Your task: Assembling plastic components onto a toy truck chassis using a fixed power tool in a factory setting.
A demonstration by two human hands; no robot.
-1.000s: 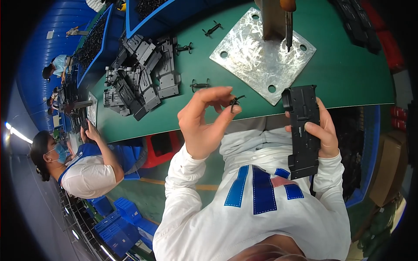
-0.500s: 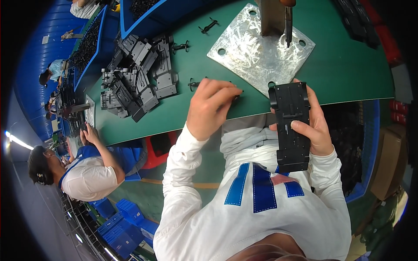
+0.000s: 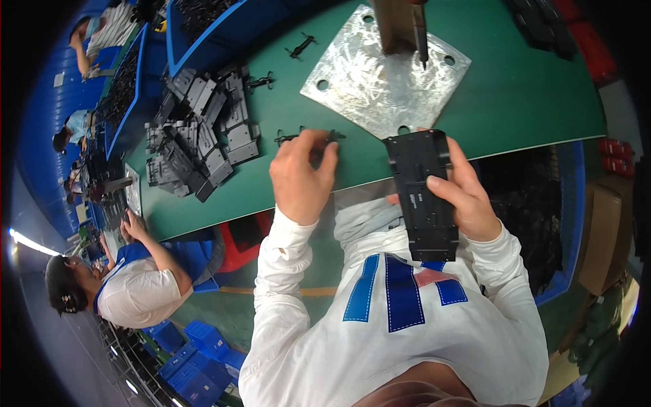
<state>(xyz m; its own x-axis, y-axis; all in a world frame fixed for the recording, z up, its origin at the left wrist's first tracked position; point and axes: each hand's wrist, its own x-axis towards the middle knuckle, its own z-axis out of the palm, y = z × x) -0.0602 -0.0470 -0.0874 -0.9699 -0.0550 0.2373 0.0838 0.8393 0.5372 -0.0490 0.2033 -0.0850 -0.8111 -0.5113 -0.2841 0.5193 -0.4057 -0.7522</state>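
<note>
My right hand [image 3: 468, 197] holds a black rectangular plastic chassis plate [image 3: 424, 197] upright at the table's front edge, its thumb across the face and fingers behind. My left hand [image 3: 298, 176] is low over the green table, thumb and curled index finger apart. Beside its fingertips lies a small black spindly plastic part [image 3: 333, 137], partly hidden by the fingers. Another such end [image 3: 286, 136] shows left of the knuckles; whether both belong to one piece I cannot tell. Two similar parts [image 3: 301, 46] [image 3: 261, 82] lie farther back.
A heap of black chassis plates [image 3: 203, 136] lies left on the green table [image 3: 529, 102]. Behind it stand blue bins [image 3: 224, 41] of black parts. A metal base plate [image 3: 380, 81] carries an upright post with a pointed tool [image 3: 421, 41]. A co-worker [image 3: 139, 285] sits at left.
My left hand has moved from near the table edge back toward the spindly parts, and its thumb and index finger have spread. The chassis plate stays in my right hand; the whole view has shifted slightly.
</note>
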